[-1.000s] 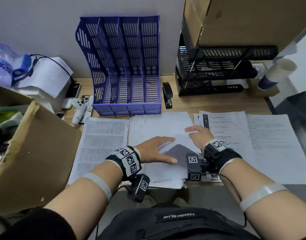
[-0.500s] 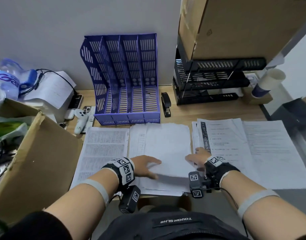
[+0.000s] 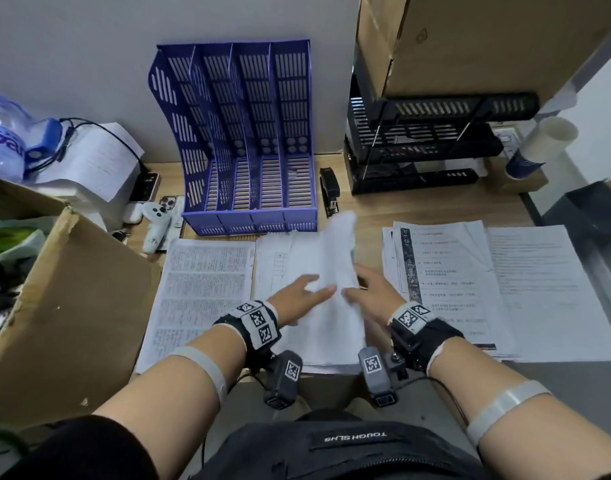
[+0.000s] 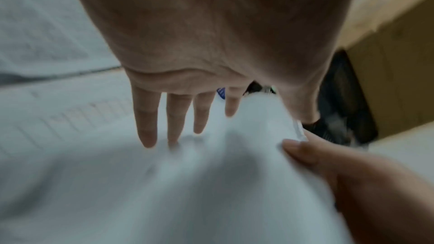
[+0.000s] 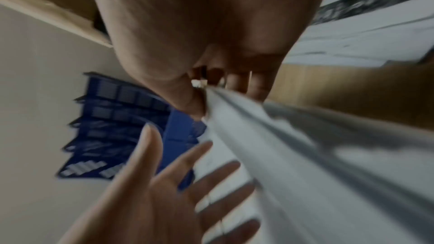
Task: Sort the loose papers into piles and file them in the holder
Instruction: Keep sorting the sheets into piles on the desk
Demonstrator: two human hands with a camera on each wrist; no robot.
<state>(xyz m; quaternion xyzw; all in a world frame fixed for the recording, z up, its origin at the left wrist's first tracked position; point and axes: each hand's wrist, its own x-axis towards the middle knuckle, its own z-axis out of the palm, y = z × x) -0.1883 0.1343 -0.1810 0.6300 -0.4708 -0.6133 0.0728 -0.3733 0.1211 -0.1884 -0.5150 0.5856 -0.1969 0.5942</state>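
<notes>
The blue slotted file holder (image 3: 248, 140) stands against the wall with nothing in its slots. A printed pile (image 3: 203, 289) lies on the desk at left, a middle pile (image 3: 280, 265) beside it, and more sheets (image 3: 446, 282) at right. My right hand (image 3: 363, 289) pinches a white sheaf of papers (image 3: 338, 251) along its right edge, lifted and tilted over the middle pile. The right wrist view shows my right hand's thumb and fingers clamping the sheaf's edge (image 5: 225, 103). My left hand (image 3: 311, 289) is flat, with straight fingers (image 4: 173, 118) against the sheaf's left face.
A large cardboard box (image 3: 55, 306) crowds the left edge. A black stapler (image 3: 330, 192) lies right of the holder, and a black tray rack (image 3: 428, 143) stands under another carton. A white controller (image 3: 155, 223) and a paper cup (image 3: 539, 147) are at the back.
The sheaf lay flat on the middle pile under both hands; now my right hand has raised its right edge, and my left hand has come up against it.
</notes>
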